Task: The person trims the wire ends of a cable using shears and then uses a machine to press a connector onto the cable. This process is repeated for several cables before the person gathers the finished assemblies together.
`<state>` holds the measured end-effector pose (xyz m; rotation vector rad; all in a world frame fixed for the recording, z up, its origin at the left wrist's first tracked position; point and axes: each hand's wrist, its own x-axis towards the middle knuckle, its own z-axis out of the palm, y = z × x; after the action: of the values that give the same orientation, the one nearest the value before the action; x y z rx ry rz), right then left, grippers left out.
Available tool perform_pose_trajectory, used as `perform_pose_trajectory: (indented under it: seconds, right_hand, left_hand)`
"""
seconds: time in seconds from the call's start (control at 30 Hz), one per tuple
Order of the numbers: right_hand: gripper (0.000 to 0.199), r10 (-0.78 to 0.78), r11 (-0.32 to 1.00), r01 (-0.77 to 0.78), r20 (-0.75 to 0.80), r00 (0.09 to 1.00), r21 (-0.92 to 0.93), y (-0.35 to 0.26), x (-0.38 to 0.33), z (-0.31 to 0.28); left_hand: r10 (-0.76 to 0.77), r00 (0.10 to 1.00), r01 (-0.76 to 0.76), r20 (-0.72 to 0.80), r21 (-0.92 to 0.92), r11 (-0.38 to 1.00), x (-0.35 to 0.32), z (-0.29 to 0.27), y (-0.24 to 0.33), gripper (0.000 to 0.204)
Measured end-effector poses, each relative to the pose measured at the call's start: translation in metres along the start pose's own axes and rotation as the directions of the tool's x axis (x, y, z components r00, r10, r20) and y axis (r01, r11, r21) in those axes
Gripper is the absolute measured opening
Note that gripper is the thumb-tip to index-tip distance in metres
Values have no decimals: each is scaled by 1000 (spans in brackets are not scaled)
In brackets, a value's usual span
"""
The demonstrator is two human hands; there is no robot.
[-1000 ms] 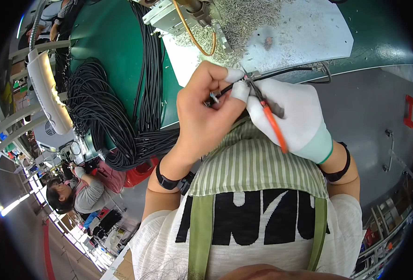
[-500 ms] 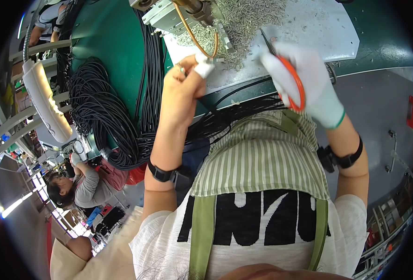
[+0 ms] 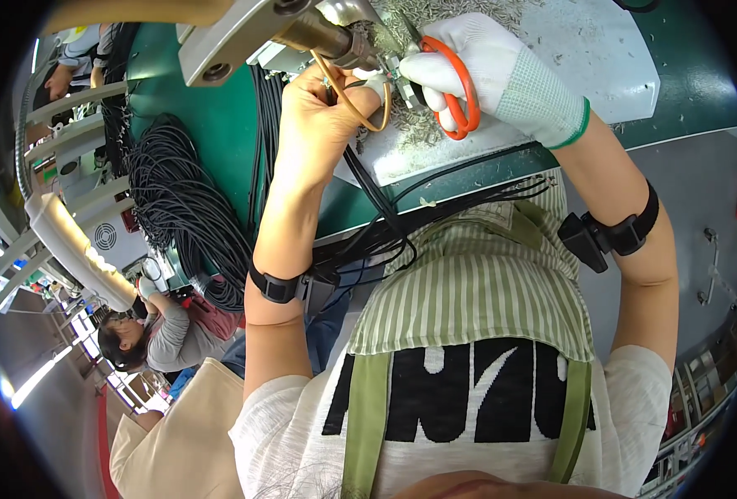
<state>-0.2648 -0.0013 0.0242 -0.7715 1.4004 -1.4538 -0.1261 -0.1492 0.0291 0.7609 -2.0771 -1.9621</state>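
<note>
Work had shifted from the surface's point(image 3: 173, 87) near edge to the machine point(image 3: 306, 37): right hand point(image 3: 495, 68), fingers grasping orange-handled snips point(image 3: 471, 104); left hand point(image 3: 323, 121), fingers bent, hold indeterminable.

A long white bar-shaped lamp point(image 3: 84, 252) glows warmly at left; dark fisheye vignetting surrounds the bright view.

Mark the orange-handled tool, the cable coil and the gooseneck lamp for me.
Orange-handled tool point(image 3: 470, 90): head view, right side of the handle loop.
Cable coil point(image 3: 177, 185): head view, middle of its black strands.
Gooseneck lamp point(image 3: 79, 253): head view, middle of its housing.
</note>
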Motion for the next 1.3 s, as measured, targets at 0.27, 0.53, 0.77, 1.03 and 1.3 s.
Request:
perform_pose_trajectory:
  seconds: [0.27, 0.53, 0.77, 1.03, 1.3]
  right_hand:
    - [28, 122, 991, -125, 70, 990, 51, -17, 1, -7]
    - [30, 94, 995, -93, 9, 996, -43, -4, -2, 0]
    - [29, -291, 921, 310, 115, 950, -236, 19, 3, -5]
    - [29, -67, 988, 73, 42, 997, -137, -1, -2, -1]
    - [27, -251, 932, 254, 44, 967, -258, 14, -4, -3]
  left_hand:
    - [35, 999, -36, 32, 38, 999, -1, 2, 1, 25]
    - [-188, 977, 172, 97, 150, 974, 2, -13, 0, 27]
    - [-80, 997, 78, 20, 84, 993, -3, -11, 0, 25]
    - [-112, 991, 109, 76, 38, 993, -3, -6, 7, 23]
    - [-94, 912, 241, 400, -335, 911, 0, -32, -16, 17]
